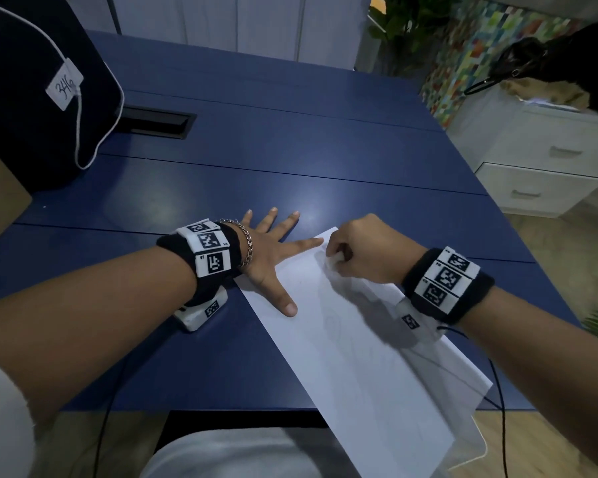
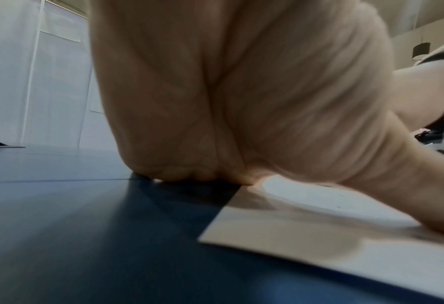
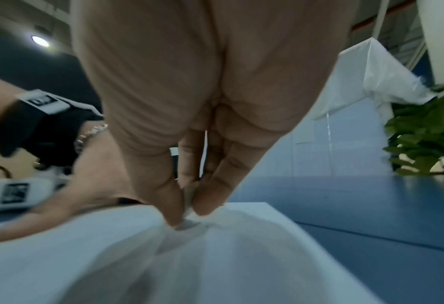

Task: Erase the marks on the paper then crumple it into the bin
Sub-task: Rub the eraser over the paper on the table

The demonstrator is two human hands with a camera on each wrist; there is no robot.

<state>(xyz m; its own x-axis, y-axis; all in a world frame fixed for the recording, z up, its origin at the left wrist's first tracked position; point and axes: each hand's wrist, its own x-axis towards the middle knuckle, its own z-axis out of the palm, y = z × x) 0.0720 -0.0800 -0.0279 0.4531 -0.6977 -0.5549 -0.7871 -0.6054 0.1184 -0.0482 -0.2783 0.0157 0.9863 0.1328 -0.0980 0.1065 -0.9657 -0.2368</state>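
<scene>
A: Paper [image 1: 359,357] lay slanted on the blue table [image 1: 290,160], its near end hanging past the table's front edge. Faint pencil marks [image 1: 339,326] showed on it.

B: And the left hand [image 1: 270,257]?

A: It was spread flat with straight fingers, thumb and forefinger pressing on the sheet's far left edge, the other fingers on the table.

B: The right hand [image 1: 363,250]?

A: Clenched around a small white eraser [image 3: 189,197], pinched between thumb and fingertips, its tip touching the sheet near the far corner.

B: Anything else there?

A: A dark bag [image 1: 32,98] with a tag stood at the table's far left, white drawers [image 1: 539,167] to the right. I couldn't see any bin.
</scene>
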